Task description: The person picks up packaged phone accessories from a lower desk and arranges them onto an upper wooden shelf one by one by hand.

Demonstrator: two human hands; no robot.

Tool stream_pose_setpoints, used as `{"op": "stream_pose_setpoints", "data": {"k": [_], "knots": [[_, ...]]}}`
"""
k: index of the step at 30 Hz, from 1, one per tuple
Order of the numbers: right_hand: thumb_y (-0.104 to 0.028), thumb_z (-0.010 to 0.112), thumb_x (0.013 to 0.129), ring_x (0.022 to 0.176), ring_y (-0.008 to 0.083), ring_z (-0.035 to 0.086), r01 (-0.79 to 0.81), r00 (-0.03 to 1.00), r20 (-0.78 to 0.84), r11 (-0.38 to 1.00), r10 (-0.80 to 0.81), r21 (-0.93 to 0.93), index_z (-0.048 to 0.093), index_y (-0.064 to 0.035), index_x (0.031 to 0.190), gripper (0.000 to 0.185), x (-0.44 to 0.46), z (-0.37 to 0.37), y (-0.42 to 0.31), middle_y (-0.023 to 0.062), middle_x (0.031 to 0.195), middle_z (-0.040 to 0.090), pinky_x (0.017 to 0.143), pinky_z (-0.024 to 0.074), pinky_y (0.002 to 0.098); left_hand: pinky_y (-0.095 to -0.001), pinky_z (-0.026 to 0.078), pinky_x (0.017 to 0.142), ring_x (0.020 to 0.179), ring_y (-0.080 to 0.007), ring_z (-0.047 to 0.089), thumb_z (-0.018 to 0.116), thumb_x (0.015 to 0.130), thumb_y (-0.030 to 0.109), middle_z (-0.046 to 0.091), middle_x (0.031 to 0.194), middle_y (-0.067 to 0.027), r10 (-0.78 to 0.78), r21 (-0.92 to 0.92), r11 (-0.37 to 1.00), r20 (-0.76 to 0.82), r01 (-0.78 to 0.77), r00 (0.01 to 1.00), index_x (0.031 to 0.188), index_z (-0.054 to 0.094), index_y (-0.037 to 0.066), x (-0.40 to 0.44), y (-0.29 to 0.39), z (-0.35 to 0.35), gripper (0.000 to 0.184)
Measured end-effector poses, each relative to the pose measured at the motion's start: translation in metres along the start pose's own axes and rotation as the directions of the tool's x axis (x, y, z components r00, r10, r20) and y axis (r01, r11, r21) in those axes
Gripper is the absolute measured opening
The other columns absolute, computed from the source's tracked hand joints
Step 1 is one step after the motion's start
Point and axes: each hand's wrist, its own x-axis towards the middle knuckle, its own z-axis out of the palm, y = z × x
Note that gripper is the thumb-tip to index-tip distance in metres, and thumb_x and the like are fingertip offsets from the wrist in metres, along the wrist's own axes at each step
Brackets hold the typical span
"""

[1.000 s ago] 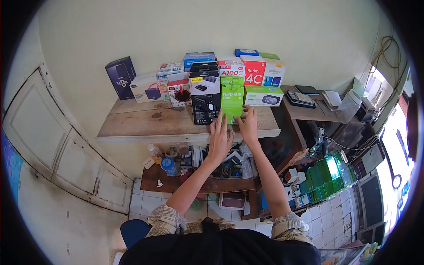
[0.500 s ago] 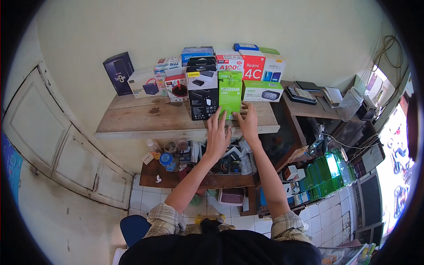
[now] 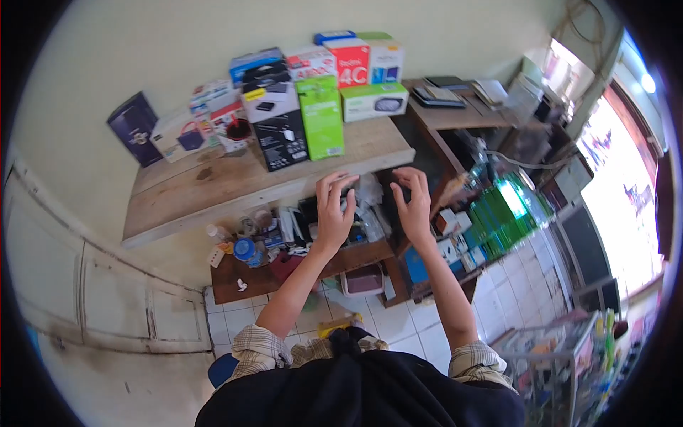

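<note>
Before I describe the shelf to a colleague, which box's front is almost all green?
The tall, narrow box standing just right of the black-and-white one; the low box farther right has a green top but a mostly white front.

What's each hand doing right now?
Left hand: open, fingers slightly curled, holding nothing.
Right hand: open, thumb apart, holding nothing.

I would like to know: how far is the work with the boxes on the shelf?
Looks done: the green box stands upright on the wooden shelf, beside the black-and-white box.
In hand: nothing; the left hand and right hand are open, in front of the shelf.
Left: perhaps little, as neither hand holds a box, but I cannot tell if more must be placed.
</note>
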Motion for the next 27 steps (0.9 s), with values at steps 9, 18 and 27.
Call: {"op": "stream_pose_setpoints", "data": {"k": [9,18,27], "knots": [[-0.004,0.050,0.081,0.081,0.0345,0.052,-0.564,0.775,0.064,0.733,0.629,-0.380,0.052,-0.0003,0.095,0.015,-0.336,-0.077,0.098,0.0177,0.091,0.050,0.068,0.0436,0.0365,-0.0344,0.043,0.074,0.084,-0.0268,0.054,0.052,0.079,0.002,0.052,0.094,-0.0118,-0.219,-0.154,0.897,0.660,0.415,0.719,0.094,0.057,0.005,-0.227,-0.079,0.045,0.017],[-0.022,0.055,0.078,0.061,0.0254,0.062,-0.781,-0.609,-0.385,-0.609,0.693,0.139,0.057,0.0001,0.090,0.025,-0.692,-0.181,-0.035,0.0164,0.079,0.062,0.055,0.0497,0.0363,-0.0359,0.046,0.074,0.082,-0.0282,0.057,0.054,0.077,0.009,0.059,0.085,-0.0124,-0.519,0.427,0.826,0.831,0.368,0.201,0.089,0.061,0.008,-0.383,-0.170,-0.077,0.013],[-0.021,0.056,0.078,0.059,0.0209,0.060,-0.855,-0.041,-0.369,-0.224,0.929,-0.468,0.055,0.0007,0.094,0.027,-0.708,-0.189,0.075,0.0139,0.074,0.062,0.055,0.0482,0.0327,-0.0343,0.046,0.076,0.087,-0.0268,0.058,0.053,0.080,0.011,0.061,0.091,-0.0128,-0.545,0.478,0.813,0.826,0.333,0.146,0.093,0.060,0.006,-0.375,-0.157,-0.018,0.015]]}}
